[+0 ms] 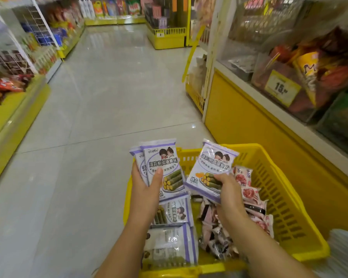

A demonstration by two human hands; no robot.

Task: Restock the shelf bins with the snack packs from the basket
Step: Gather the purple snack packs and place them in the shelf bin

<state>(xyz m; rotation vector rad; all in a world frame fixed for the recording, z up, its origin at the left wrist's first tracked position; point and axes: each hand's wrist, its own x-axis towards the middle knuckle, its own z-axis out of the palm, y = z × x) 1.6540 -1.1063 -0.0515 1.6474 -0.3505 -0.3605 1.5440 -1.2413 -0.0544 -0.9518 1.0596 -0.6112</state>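
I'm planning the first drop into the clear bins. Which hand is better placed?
The right hand, probably: it holds a single purple pack and is on the side of the clear bins. The left hand holds at least two packs on the aisle side, so it must reach across.

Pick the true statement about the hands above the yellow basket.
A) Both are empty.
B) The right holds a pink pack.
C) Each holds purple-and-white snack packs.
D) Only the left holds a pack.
C: the left hand grips a stack of purple-and-white packs and the right hand grips a single purple-and-white pack, both raised over the yellow basket.
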